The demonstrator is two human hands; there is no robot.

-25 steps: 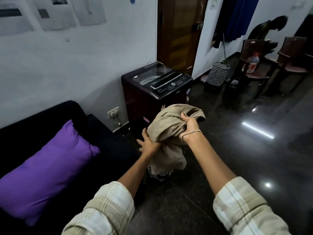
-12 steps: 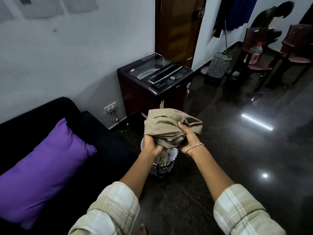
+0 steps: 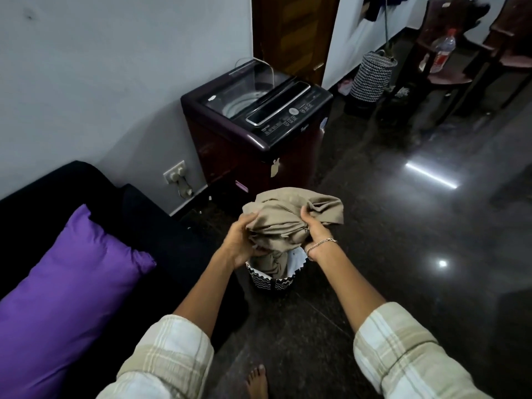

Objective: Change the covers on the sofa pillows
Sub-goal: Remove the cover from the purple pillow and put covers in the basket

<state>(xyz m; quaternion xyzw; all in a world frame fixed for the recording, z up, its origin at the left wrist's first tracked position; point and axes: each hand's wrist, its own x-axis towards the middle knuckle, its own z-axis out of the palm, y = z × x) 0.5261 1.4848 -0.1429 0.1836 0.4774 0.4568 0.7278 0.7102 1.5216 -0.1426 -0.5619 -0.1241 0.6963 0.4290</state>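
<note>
Bunched beige cover [image 3: 290,217] dips into basket [image 3: 270,284]; purple pillow [image 3: 66,283] lies on sofa [image 3: 43,191]

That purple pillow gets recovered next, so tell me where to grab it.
Take the pillow by its pointed corner nearest the basket, coming from the floor side; the sofa back blocks the far edge.

left hand [image 3: 240,245] and right hand [image 3: 315,229] grip, arms outstretched.
</note>
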